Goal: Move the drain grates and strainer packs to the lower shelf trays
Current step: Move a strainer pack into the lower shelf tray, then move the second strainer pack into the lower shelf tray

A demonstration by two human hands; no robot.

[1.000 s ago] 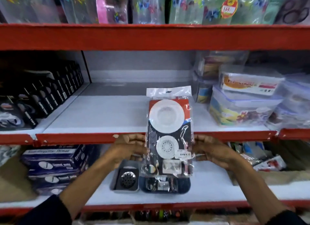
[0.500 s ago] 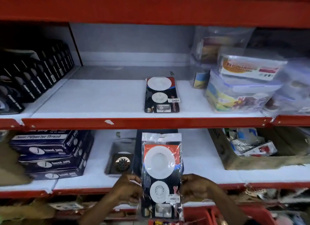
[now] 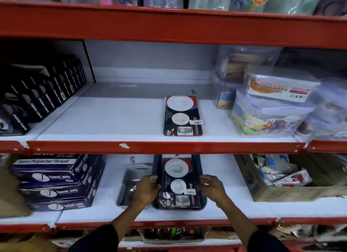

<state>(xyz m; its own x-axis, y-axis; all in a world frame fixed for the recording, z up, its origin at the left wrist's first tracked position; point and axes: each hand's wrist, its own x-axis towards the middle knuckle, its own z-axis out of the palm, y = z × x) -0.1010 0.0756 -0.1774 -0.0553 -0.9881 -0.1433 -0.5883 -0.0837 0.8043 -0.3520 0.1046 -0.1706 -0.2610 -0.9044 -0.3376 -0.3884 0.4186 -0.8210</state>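
A strainer pack point(image 3: 177, 178), black card with two white round strainers, lies flat in a dark tray point(image 3: 203, 201) on the lower shelf. My left hand point(image 3: 148, 189) curls over the pack's left edge at the tray's rim. My right hand point(image 3: 212, 187) hovers at the tray's right rim, fingers apart, just off the pack. Left of it a grey tray point(image 3: 124, 178) holds a metal drain grate point(image 3: 131, 190), partly hidden by my left hand. A second strainer pack point(image 3: 183, 116) lies flat on the middle shelf.
Dark blue thread boxes point(image 3: 54, 180) are stacked at the lower left. A cardboard box point(image 3: 262, 191) of packets sits at the lower right. Plastic containers point(image 3: 270, 112) fill the middle shelf's right, black boxes point(image 3: 37, 99) its left. Red shelf lips point(image 3: 169, 147) run across.
The pack went from upright in front of the shelves down into the dark tray, now lying flat. My right hand's fingers have come off it. A second pack shows on the middle shelf.
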